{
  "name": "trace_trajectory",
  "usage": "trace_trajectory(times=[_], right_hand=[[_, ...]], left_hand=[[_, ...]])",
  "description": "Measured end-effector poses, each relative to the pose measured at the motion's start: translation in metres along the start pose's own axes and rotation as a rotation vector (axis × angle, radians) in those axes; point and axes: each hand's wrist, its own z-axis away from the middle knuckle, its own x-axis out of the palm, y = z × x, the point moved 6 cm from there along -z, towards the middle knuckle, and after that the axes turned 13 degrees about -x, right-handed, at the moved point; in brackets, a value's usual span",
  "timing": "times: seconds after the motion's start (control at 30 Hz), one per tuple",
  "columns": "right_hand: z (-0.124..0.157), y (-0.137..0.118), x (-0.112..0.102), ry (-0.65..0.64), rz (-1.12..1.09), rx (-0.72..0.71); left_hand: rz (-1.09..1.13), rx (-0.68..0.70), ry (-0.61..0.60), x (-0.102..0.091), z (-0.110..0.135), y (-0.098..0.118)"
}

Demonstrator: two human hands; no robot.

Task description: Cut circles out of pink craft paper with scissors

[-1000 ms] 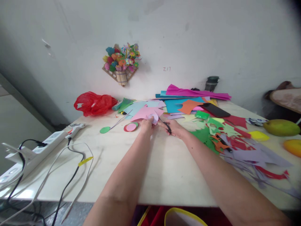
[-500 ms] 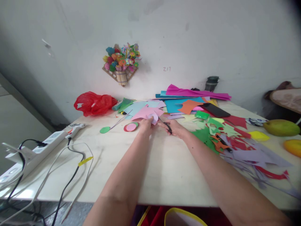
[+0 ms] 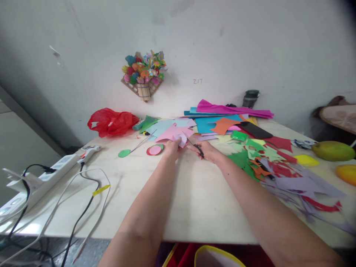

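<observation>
Between the fingers of my left hand [image 3: 174, 147] is a small lavender paper piece [image 3: 181, 140], rounded in outline. My right hand [image 3: 207, 151] grips black-handled scissors [image 3: 198, 150], whose blades point up and left beside that paper. Behind both hands lies a pink paper sheet [image 3: 169, 134] with cut edges. To the left, a pink paper circle [image 3: 155, 150] rests on red and green ones. Farther left is a green paper circle [image 3: 124, 153] by a thin purple strip. My fingers partly cover the lavender piece, and the exact blade contact is too small to tell.
Colored paper scraps [image 3: 280, 163] spread over the right side, near a black phone [image 3: 255, 129] and a green mango [image 3: 333, 150]. A red plastic bag [image 3: 111, 122] sits at the back left. At left are a power strip [image 3: 46, 181], a glue gun [image 3: 89, 152] and loose cables.
Almost nothing differs. Both hands stay in place with the lavender paper and the scissors, with only very slight finger movement.
</observation>
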Motion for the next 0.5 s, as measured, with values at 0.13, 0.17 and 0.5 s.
trace_trajectory(times=[0.13, 0.17, 0.5], right_hand=[[-0.0015, 0.0027, -0.0006, 0.01, -0.014, 0.007], [-0.0019, 0.0029, -0.0004, 0.008, -0.016, 0.005], [-0.0013, 0.0012, 0.0, 0.005, -0.051, -0.003]], left_hand=[[-0.007, 0.004, -0.033, 0.0017, 0.001, 0.0009], [-0.005, 0.001, -0.037, 0.0017, 0.0012, 0.001], [-0.001, -0.051, -0.06, -0.0025, -0.0018, 0.0006]])
